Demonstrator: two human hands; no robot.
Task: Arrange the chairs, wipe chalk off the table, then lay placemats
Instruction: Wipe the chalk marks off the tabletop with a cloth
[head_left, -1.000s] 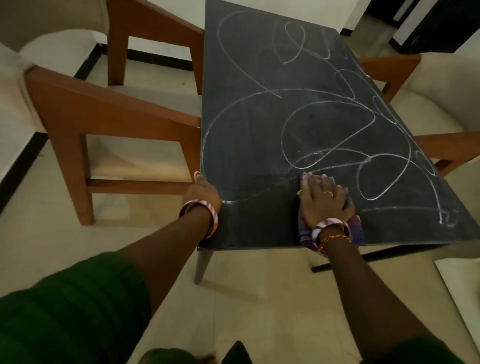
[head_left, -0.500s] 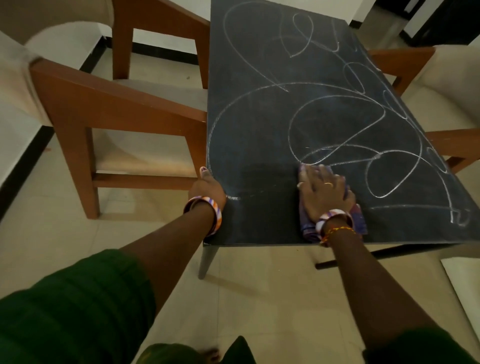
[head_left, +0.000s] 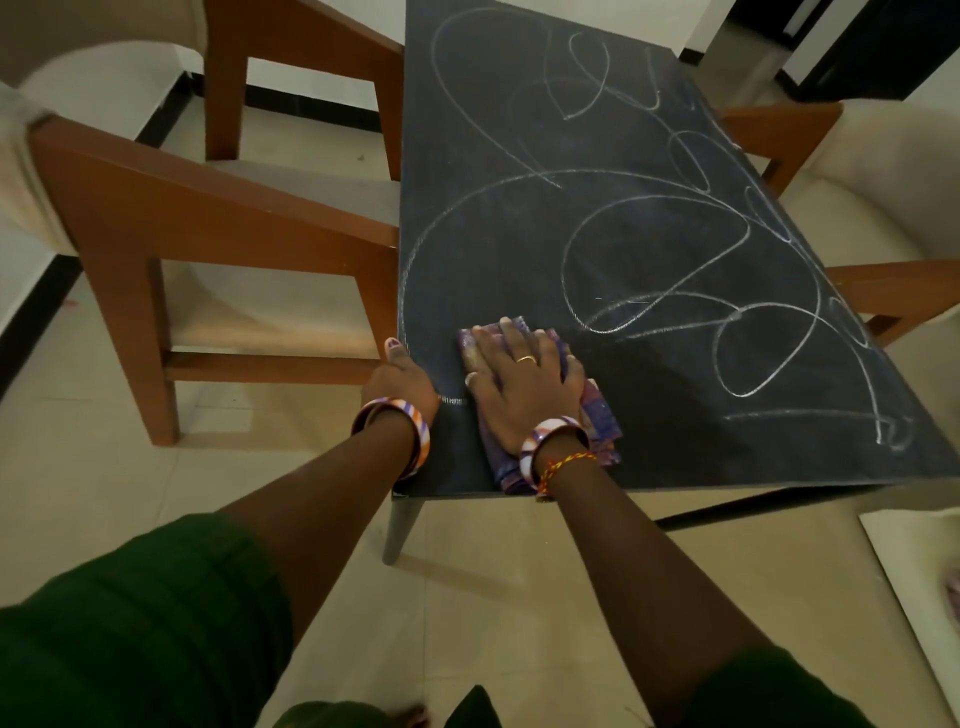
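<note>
Head view: my right hand (head_left: 524, 387) lies flat, fingers spread and straight, pressing a purple patterned cloth (head_left: 597, 431) onto the dark tabletop (head_left: 519, 249) near its near left corner. The cloth is bunched under my palm, its folds showing beyond my fingertips and trailing back to the near edge beside my wrist. A gold ring sits on one finger of this hand; a striped bangle (head_left: 545, 434) and a red-and-yellow thread are on the wrist. My left hand (head_left: 402, 376) grips the left edge of the tabletop just beside the cloth, the thumb lying along the edge with its painted nail visible; the fingers go under the edge and are hidden. It wears a matching bangle (head_left: 410, 423). White chalk loops (head_left: 675, 270) cover most of the tabletop beyond and to the right of the cloth; a band near my hands appears darker and free of lines, except for a short chalk mark between the two hands. A wooden armchair (head_left: 218, 228) with a pale cushion stands against the left side of the tabletop, and a second armchair (head_left: 883, 218) of the same kind stands at the right side. Both my sleeves are green. A pale sheet (head_left: 914, 582) lies on the tiled floor (head_left: 78, 467) at lower right.
</note>
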